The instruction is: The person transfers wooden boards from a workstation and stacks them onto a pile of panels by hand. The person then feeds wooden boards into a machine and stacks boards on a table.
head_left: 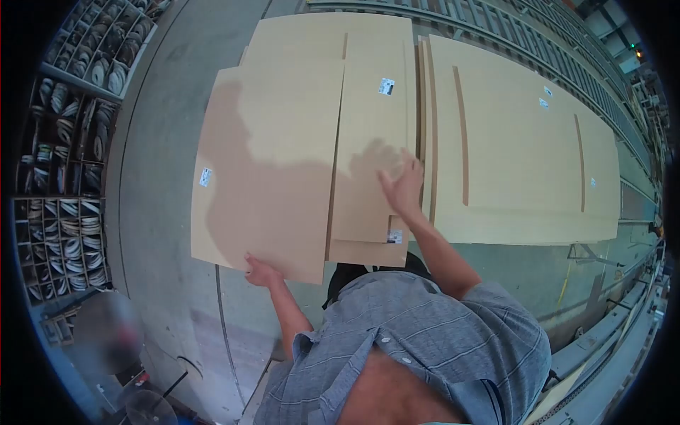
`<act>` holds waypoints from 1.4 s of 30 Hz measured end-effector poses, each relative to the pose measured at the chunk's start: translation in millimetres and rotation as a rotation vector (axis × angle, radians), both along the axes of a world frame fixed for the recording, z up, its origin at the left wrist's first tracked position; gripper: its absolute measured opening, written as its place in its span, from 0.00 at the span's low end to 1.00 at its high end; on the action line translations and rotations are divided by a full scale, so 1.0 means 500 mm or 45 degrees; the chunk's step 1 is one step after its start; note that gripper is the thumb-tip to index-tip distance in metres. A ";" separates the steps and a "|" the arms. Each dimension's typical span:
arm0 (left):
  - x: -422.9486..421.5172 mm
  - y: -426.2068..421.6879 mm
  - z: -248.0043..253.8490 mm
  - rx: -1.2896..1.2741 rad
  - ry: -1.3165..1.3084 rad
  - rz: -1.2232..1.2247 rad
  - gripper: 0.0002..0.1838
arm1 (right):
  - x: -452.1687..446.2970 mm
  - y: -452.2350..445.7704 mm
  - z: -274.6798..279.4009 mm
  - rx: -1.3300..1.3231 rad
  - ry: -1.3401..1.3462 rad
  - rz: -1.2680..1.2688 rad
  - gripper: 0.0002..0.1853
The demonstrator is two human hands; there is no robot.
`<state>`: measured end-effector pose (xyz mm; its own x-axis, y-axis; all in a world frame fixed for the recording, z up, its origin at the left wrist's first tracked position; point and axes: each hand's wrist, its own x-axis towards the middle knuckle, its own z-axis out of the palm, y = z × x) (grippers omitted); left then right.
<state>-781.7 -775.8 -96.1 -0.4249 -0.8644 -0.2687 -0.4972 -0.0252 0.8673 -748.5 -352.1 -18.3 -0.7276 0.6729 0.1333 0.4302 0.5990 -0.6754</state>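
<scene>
Blue-grey shirt cloth lies nearest, open at the collar, with a bare forearm reaching out on either side. Fingers of the left hand are bent at the near edge of a wide pale panel, holding it there, though part of the grip is hidden. Fingers of the right hand are spread wide, over the right side of the board beneath; whether they touch it I cannot tell. The wide panel lies on the left part of this pile, a white label near its left edge, and a person's shadow falls across it. Another label sits on the board, beyond the right hand. Just right of the pile is a second stack, its top sheet marked by two brown strips. Farther out, a roller conveyor runs behind both, grey floor spreads leftward, and racks of coiled rolls stand at far left.
</scene>
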 end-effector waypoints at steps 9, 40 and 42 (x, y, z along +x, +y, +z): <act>-0.001 0.076 0.013 -0.022 -0.036 0.000 0.35 | 0.030 0.052 -0.131 0.237 -0.112 -0.199 0.42; -0.573 -0.072 -0.003 -1.068 -0.397 -0.841 0.45 | 0.067 -0.069 -0.104 -0.063 -0.095 -0.497 0.23; -0.583 -0.033 -0.006 -1.055 -0.363 -0.828 0.45 | 0.045 -0.042 -0.057 -0.218 -0.171 -0.458 0.23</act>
<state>-1073.2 -792.3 -99.2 -0.8807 -0.4549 0.1322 -0.3894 0.8541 0.3447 -726.0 -373.1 -46.6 -0.4455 0.8915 -0.0825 0.6823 0.2784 -0.6760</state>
